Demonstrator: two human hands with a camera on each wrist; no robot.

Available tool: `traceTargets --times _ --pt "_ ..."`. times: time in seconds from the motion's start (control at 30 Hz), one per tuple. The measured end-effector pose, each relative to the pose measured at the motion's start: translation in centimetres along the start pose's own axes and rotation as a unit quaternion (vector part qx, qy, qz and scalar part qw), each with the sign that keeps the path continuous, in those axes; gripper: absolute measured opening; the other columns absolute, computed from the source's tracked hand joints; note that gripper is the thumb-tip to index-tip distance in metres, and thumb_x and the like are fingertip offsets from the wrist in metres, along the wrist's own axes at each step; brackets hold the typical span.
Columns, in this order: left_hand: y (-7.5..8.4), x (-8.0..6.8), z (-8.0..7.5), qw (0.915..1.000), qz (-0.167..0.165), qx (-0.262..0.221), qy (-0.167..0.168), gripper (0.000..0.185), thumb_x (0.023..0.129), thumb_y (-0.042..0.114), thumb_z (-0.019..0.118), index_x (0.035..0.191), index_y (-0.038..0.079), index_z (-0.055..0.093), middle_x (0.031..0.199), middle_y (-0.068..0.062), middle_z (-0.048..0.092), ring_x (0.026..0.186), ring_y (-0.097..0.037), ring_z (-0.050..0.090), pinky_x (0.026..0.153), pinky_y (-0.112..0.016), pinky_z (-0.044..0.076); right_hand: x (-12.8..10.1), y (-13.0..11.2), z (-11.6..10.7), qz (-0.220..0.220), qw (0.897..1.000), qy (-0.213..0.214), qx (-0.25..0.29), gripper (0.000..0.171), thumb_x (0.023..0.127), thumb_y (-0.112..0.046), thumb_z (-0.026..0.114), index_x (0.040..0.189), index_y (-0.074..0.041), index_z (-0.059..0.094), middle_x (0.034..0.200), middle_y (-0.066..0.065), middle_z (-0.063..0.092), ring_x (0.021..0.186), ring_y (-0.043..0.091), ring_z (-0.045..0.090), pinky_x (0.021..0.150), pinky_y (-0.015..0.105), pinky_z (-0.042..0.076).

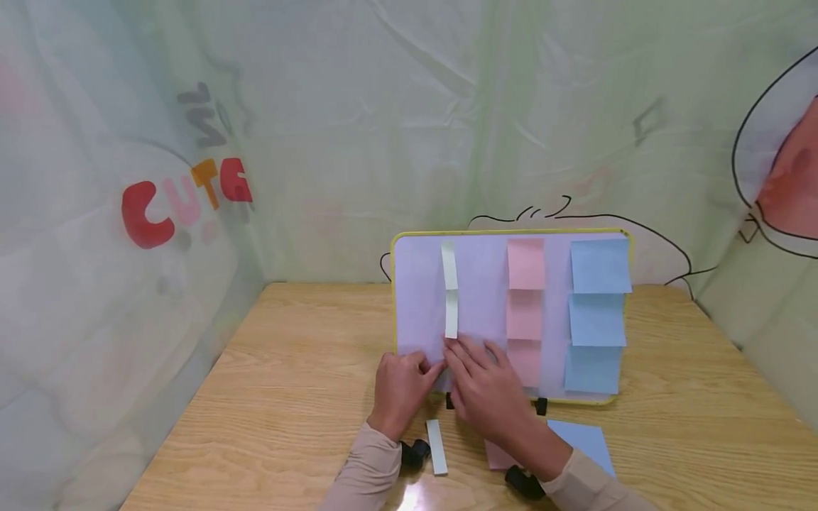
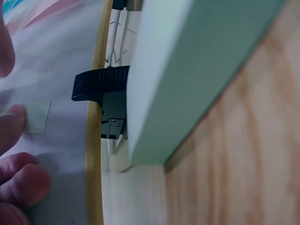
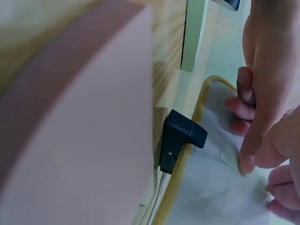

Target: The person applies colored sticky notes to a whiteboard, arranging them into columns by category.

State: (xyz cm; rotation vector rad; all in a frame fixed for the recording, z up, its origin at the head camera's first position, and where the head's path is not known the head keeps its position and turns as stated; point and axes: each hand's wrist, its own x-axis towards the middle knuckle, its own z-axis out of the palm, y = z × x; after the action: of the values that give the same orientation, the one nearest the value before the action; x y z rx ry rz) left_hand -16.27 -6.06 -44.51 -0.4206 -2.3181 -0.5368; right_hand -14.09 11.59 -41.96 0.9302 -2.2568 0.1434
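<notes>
A whiteboard with a yellow rim stands tilted back on the table. Low on it, the thumb of my left hand presses a narrow pale green sticky note; its other fingers are loosely bent. Just right of that thumb, my right hand lays extended fingers against the board, below another green strip. My hands cover part of the lowest green note, whose bottom end shows in both wrist views. One more strip sits at the top of this column.
Pink notes and blue notes form columns further right. On the wooden table lie a green pad, a pink pad and a blue pad. Black clips hold the board's lower edge.
</notes>
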Motion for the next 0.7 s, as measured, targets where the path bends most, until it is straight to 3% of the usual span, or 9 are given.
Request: traceTargets --times 0.07,0.2,0.33,0.47,0.57,0.7 --pt "-0.1 0.0 0.1 1.0000 0.002 -0.001 -0.001 0.036 0.076 0.039 0.087 0.056 0.018 0.066 0.051 0.007 0.061 0.049 -0.014 0.057 0.056 -0.032 0.042 -0.2 0.1 -0.2 0.007 1.000 0.002 -0.003 0.053 0.083 -0.020 0.062 0.130 0.003 0.063 0.135 0.013 0.062 0.126 0.033 0.054 0.095 0.055 0.044" --pt "-0.3 -0.1 0.0 1.0000 0.005 0.005 0.000 0.036 0.077 0.041 0.085 0.057 0.020 0.064 0.052 0.009 0.060 0.048 -0.012 0.055 0.056 -0.031 0.039 -0.7 0.3 -0.7 0.024 1.000 -0.001 0.018 0.052 0.082 -0.018 0.066 0.129 0.004 0.064 0.134 0.015 0.062 0.124 0.033 0.056 0.092 0.051 0.047" --pt "-0.5 -0.4 -0.5 0.9996 -0.001 -0.013 -0.023 0.032 0.081 0.041 0.082 0.062 0.021 0.066 0.054 0.011 0.060 0.049 -0.005 0.053 0.061 -0.032 0.037 -2.0 0.8 -1.6 0.049 0.996 0.024 0.077 0.041 0.089 -0.020 0.059 0.122 0.002 0.068 0.130 0.014 0.065 0.114 0.032 0.063 0.087 0.050 0.053" --pt "-0.8 -0.7 -1.5 0.9952 -0.028 -0.070 -0.062 0.027 0.088 0.039 0.076 0.067 0.022 0.070 0.057 0.015 0.059 0.054 0.002 0.050 0.078 -0.040 0.043 -3.6 2.3 -3.1 0.071 0.988 0.075 0.111 0.041 0.098 -0.028 0.044 0.110 0.000 0.073 0.114 0.010 0.072 0.095 0.029 0.071 0.072 0.046 0.057" --pt "-1.4 -0.9 -2.7 0.9919 -0.049 -0.097 -0.066 0.024 0.090 0.035 0.074 0.069 0.023 0.071 0.059 0.016 0.058 0.057 0.004 0.049 0.088 -0.047 0.044 -4.6 3.9 -4.3 0.090 0.985 0.101 0.103 0.044 0.100 -0.031 0.041 0.105 -0.001 0.074 0.100 0.009 0.075 0.084 0.026 0.072 0.061 0.043 0.056" --pt "-3.0 -1.4 -4.3 0.9928 -0.050 -0.088 -0.064 0.022 0.090 0.032 0.073 0.070 0.024 0.071 0.061 0.017 0.057 0.057 0.003 0.049 0.082 -0.040 0.047 -6.0 6.5 -5.9 0.122 0.983 0.117 0.069 0.033 0.092 -0.023 0.052 0.096 -0.002 0.076 0.086 0.010 0.074 0.070 0.023 0.069 0.054 0.042 0.053"
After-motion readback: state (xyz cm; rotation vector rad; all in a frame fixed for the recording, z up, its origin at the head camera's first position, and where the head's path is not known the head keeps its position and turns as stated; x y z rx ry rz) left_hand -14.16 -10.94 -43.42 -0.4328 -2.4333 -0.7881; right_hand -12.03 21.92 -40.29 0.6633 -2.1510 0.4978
